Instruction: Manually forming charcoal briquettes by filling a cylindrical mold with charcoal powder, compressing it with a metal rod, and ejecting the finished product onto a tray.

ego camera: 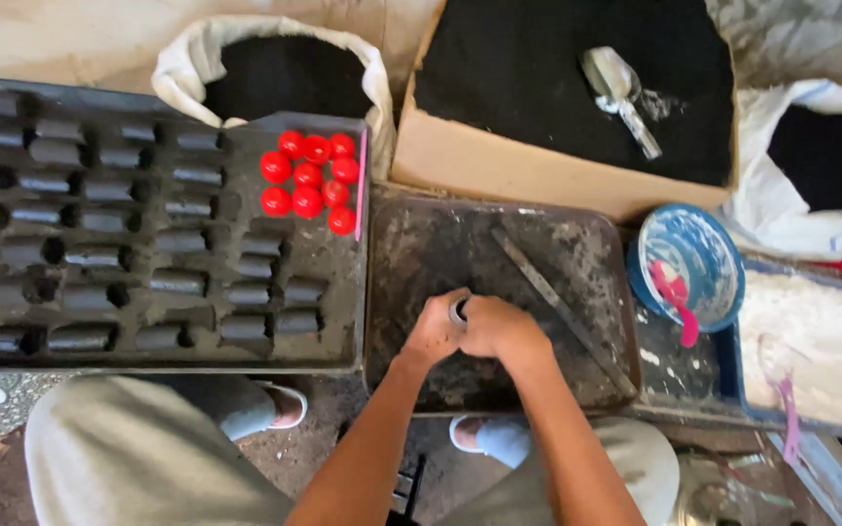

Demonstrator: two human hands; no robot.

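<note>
1. Nearest the camera are the person's knees in light trousers, with both bare forearms reaching forward between them.
2. The left hand (pixel 433 333) and right hand (pixel 501 328) meet over the near middle of a grimy dark metal tray (pixel 421 253). Both are curled shut around a small tube (pixel 458 310). Only its top pokes out between the thumbs: a pale grey, round rim, looks like metal. The rest is buried in the fists, so its length can't be seen. It seems to stand upright on the tray.
3. A flat metal bar (pixel 562 310) lies diagonally on the same tray, just right of the hands.
4. Left of that, a big black tray (pixel 338 336) holds rows of dark, soot-coloured cylinders (pixel 177 282) lying on their sides, plus a cluster of red caps (pixel 309 180) at its far right corner.
5. On the right, a blue bowl (pixel 699 258) smeared white with a pink spoon (pixel 674 297) in it, next to a bin of white powder (pixel 811 336).
6. Farthest back: a cardboard box (pixel 499 166) of black powder with a metal scoop (pixel 621 93) on top, and white sacks (pixel 197 58) of black powder at either side.
</note>
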